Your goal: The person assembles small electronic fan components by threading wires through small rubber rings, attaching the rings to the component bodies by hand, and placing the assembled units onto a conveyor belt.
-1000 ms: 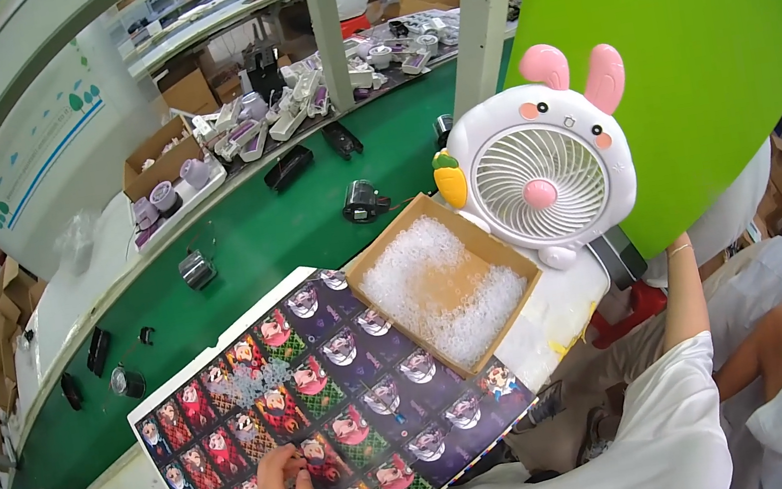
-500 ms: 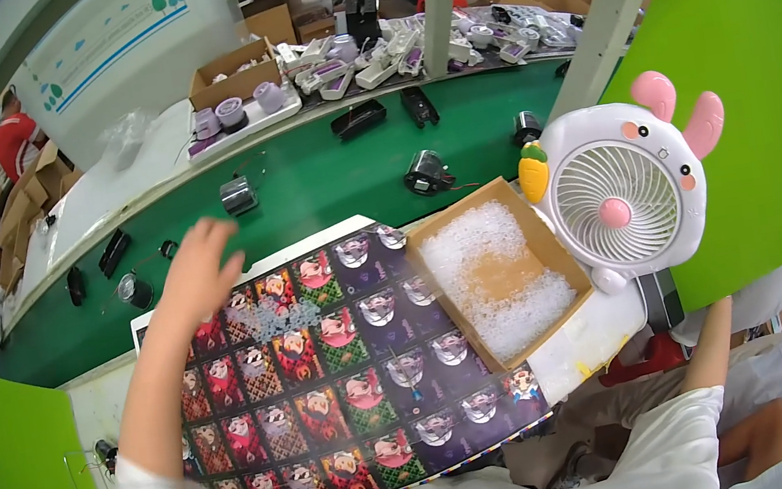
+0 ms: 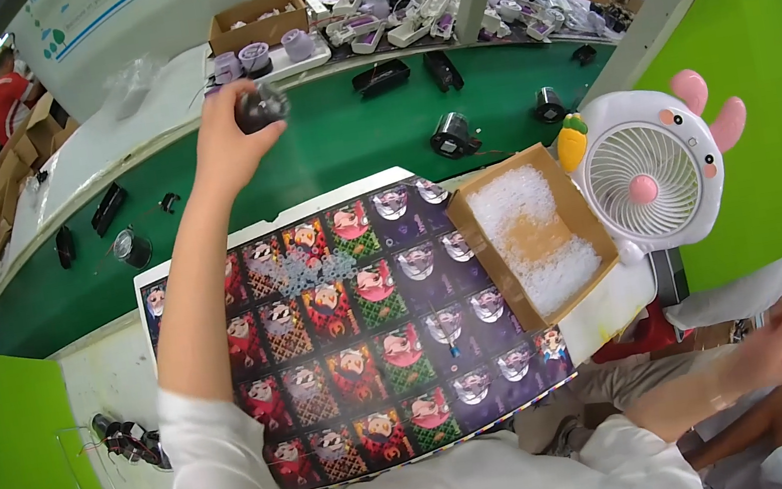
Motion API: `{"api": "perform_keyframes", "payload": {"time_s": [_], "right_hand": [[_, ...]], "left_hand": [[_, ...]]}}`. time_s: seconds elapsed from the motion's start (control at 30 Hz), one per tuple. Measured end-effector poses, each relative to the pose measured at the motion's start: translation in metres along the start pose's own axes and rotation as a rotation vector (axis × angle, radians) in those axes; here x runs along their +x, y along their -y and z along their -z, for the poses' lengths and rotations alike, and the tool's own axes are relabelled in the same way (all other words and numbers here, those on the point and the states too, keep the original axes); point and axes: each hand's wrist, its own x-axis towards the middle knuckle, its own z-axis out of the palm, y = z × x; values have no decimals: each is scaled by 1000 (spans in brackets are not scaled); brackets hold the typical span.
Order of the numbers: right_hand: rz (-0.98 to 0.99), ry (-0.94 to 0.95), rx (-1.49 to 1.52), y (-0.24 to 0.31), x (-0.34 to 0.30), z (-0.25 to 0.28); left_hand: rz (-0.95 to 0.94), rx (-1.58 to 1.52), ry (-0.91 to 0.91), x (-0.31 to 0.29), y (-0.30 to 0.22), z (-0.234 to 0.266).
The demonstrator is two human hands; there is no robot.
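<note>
My left hand [image 3: 233, 145] is out over the green belt [image 3: 325, 138], its thumb and fingers closed around a small motor [image 3: 263, 108], a dark, shiny cylinder blurred by movement. Low at the right, away from the table, my right hand [image 3: 780, 346] is smeared by motion; whether it holds anything does not show. Below my left arm lies a mat printed with cartoon figures [image 3: 412, 383], with a scatter of small clear bits [image 3: 314, 271] on it. An open cardboard box [image 3: 577, 303] with small white translucent pieces [image 3: 516, 200] stands at the mat's right.
A white rabbit-shaped fan [image 3: 645, 181] stands right of the box. Motors [image 3: 452, 136] and black plastic parts [image 3: 381, 77] lie along the belt. White and purple housings [image 3: 418, 18] are heaped beyond it. Green panels [image 3: 23, 451] flank the table. More motors [image 3: 127, 441] sit at the left.
My left hand has reached farther out and picked up the motor from the belt. My right hand has come into view at the lower right. The whole view has shifted slightly.
</note>
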Motion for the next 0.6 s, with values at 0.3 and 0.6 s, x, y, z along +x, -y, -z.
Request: {"api": "perform_keyframes", "payload": {"time_s": [0.3, 0.6], "right_hand": [[-713, 1903, 1022, 163, -269, -37], [275, 2041, 1126, 156, -265, -70]], "left_hand": [[-148, -123, 496, -240, -133, 83], [27, -87, 410, -296, -89, 74]]}}
